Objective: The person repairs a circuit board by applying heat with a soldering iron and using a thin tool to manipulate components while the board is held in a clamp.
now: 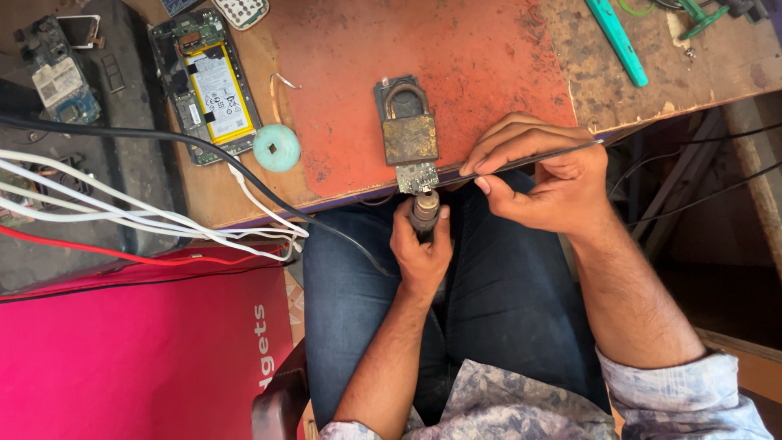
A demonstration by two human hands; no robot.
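Note:
A small green circuit board (pixel 417 176) lies at the near edge of the red-topped table (pixel 472 73), pinned under a rusty padlock (pixel 407 126). My left hand (pixel 419 248) grips a dark tool handle (pixel 424 210) whose nozzle points up at the board from below the edge. My right hand (pixel 542 175) holds thin metal tweezers (pixel 538 156) pinched between thumb and fingers, the tip reaching left toward the board.
An opened phone with a yellow-edged battery (pixel 213 90) and a teal round disc (pixel 276 147) lie at the left. White, black and red cables (pixel 147 216) cross the left side. A teal tool (pixel 617 41) lies far right. A red box (pixel 138 350) sits beside my knees.

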